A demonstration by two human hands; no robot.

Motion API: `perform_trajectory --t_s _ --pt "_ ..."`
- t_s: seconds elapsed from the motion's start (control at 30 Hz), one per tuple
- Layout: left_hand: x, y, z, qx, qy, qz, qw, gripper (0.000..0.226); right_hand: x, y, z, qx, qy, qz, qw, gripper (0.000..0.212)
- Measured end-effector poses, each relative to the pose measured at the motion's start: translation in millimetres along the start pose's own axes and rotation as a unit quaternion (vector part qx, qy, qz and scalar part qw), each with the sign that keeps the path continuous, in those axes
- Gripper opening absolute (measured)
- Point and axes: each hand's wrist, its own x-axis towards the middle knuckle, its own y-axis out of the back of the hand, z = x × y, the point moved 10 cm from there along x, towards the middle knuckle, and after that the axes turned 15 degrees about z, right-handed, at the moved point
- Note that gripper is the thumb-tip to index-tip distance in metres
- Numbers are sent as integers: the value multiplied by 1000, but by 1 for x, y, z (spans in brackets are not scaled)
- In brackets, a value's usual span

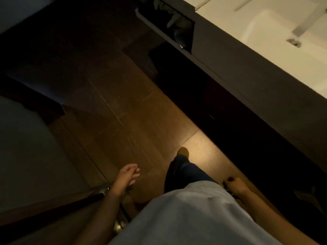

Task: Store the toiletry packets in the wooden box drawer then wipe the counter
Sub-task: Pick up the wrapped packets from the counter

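Dim, tilted view looking down. Largest item: brown tiled floor (123, 106), filling the centre of the frame. Next: one pale table (265, 38) with a basin, running diagonally across the upper right, its dark front panel below it. One open drawer (155, 27) at upper centre, projecting from that front; contents dark and indistinct, and whether this is the wooden box drawer cannot be told. Toiletry packets: none identifiable in view, count zero visible. One person, light shirt, dark trousers, one shoe (183, 151) visible at lower centre. Two hands: left hand (128, 175) at lower centre-left, fingers loose and apart, empty. Right hand (233, 185) at lower right, curled closed around something small and dark; what it is cannot be told. Judgement: step in hand is an approach along the table, neither storing nor wiping under way. Next move calls for reaching the table and locating the packets and box.
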Motion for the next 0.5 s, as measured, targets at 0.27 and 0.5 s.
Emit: perform_trajectory --t_s 0.27,0.5 --pt "55 27 47 64 12 -2 998 25 31 -20 -240 9 93 -61 994 14" --pt "129 67 129 -26 8 43 999 23 51 -26 -381 -1 134 -54 990 21"
